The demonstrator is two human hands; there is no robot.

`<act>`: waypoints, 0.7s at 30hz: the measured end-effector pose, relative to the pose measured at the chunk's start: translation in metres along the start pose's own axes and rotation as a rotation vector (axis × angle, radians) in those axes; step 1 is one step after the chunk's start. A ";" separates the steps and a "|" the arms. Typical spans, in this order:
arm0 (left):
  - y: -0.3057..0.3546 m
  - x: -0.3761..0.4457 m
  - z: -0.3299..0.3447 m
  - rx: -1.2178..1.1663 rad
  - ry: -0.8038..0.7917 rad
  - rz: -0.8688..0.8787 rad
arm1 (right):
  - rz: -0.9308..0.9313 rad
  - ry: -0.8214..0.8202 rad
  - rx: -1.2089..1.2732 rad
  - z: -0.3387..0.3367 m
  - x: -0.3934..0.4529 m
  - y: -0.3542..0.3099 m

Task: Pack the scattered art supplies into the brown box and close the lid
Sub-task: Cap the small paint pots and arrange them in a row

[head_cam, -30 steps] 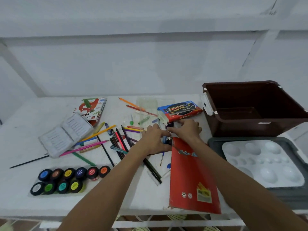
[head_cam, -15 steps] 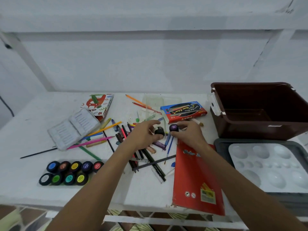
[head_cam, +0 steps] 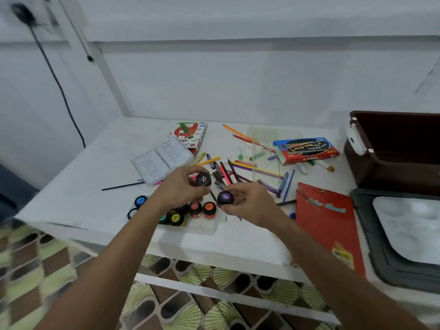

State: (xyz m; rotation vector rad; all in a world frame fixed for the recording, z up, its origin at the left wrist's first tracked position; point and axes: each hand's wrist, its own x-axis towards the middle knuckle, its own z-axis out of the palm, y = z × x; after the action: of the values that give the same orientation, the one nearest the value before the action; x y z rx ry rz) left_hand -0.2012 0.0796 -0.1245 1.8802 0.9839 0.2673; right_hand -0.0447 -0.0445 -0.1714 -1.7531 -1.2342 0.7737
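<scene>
Your white worktop (head_cam: 100,198) carries everything; at its right edge, toward the far corner, stands the brown box (head_cam: 395,151), open on top, its white latch (head_cam: 354,139) facing the supplies; just in front of the box, at the near right corner, lies the grey lid (head_cam: 371,246) with a white mixing palette (head_cam: 409,229) resting in it; beside the lid, toward the middle of the near edge, lies a red sketch pad (head_cam: 328,225); farther back sits a blue and red pencil carton (head_cam: 306,150), and near the far edge a white and red crayon box (head_cam: 190,135) with a white ribbed tray (head_cam: 162,160) just in front of it; loose coloured pencils (head_cam: 240,166) lie scattered across the middle; close to the near edge a cluster of small paint pots (head_cam: 190,210) sits under your hands, the orange one plainest, the rest partly hidden. Your left hand (head_cam: 178,189) curls its fingers and thumb round a black-lidded pot (head_cam: 203,179), held above the cluster; your right hand (head_cam: 247,203) pinches a purple-lidded pot (head_cam: 225,197) between thumb and fingertips, just beside the other; the two pots are near each other but apart, both well apart from the box.
</scene>
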 end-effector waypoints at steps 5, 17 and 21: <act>-0.034 -0.017 -0.011 0.466 0.038 0.124 | -0.027 -0.019 -0.061 0.031 -0.011 -0.013; -0.062 -0.026 -0.011 0.597 -0.094 0.296 | 0.004 0.009 -0.257 0.060 -0.018 -0.020; -0.061 -0.025 -0.008 0.604 -0.120 0.315 | 0.059 0.010 -0.321 0.063 -0.015 -0.014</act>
State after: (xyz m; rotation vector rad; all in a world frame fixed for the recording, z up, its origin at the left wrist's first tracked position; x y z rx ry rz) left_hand -0.2535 0.0793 -0.1655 2.5746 0.7277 0.0342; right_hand -0.1084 -0.0392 -0.1880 -2.0559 -1.3636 0.6246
